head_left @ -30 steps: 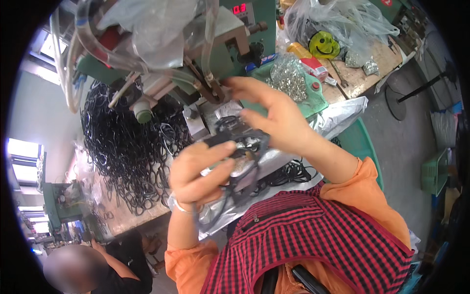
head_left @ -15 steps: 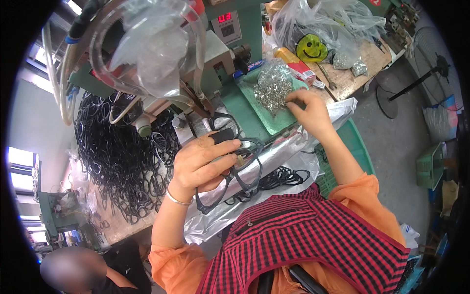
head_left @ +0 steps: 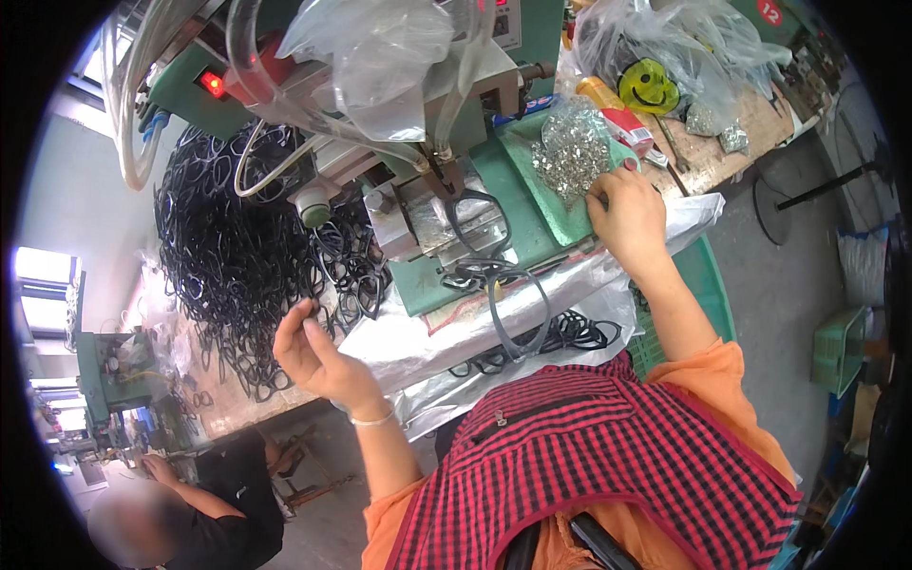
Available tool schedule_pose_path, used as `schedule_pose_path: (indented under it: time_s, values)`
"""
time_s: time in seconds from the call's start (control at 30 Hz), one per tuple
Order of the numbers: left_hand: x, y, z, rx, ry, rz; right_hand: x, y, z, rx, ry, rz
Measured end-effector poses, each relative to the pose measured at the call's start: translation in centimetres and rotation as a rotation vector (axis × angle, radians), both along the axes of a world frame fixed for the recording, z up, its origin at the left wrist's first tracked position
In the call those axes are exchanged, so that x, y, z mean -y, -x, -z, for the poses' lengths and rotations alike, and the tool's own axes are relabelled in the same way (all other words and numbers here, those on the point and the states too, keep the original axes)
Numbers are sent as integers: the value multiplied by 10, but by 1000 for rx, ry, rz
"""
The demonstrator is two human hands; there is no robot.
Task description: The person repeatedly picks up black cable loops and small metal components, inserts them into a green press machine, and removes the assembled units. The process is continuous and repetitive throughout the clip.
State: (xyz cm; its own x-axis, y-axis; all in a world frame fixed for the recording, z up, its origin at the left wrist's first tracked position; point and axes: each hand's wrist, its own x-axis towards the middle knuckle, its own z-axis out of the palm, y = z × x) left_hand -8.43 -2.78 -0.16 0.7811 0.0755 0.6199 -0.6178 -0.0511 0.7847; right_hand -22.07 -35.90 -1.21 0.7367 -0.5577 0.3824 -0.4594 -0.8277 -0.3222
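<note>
My left hand (head_left: pixel 323 366) is off the glasses frame, its fingers apart beside a large heap of black eyeglass frames (head_left: pixel 237 256). Nothing shows in its grasp. My right hand (head_left: pixel 629 214) bends over the right side of a green tray (head_left: pixel 532 171). Its fingertips are pinched together at a pile of small shiny metal pieces (head_left: pixel 572 166); anything between them is hidden. A dark eyeglass frame (head_left: pixel 548 323) lies untouched below the press head (head_left: pixel 442 180), one rim at the metal fixture and the other over silver foil.
The green press (head_left: pixel 494 57) with clear hoses stands ahead. Silver foil (head_left: pixel 399 332) covers the near table edge, with more black frames (head_left: pixel 579 332) on it. Plastic bags (head_left: pixel 665 38) and a wrench (head_left: pixel 673 142) are far right. Another person (head_left: pixel 228 513) sits lower left.
My left hand has let go of the eyeglass frame and moved left to the heap. My right hand stays at the metal pieces. The whole view has shifted somewhat.
</note>
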Motion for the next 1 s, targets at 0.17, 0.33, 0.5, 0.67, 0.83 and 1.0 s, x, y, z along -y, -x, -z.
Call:
schedule_pose_path:
  time_s: [0.17,0.33,0.5,0.67,0.83,1.0]
  values:
    - [12,25,-32,236,-658,303,12,4,3,204,-246,-4]
    - [84,43,20,224,-583,149,9,4,1,165,-276,-40]
    - [77,41,-18,-77,-471,553,7,8,5,103,-180,-34]
    - [51,6,-79,-85,-679,1514,1,-3,6,92,-67,-14]
    - [42,16,-101,209,-312,1817,9,-22,12,149,15,-58]
    - [-10,19,-8,-577,101,890,17,-16,3,339,-172,-90]
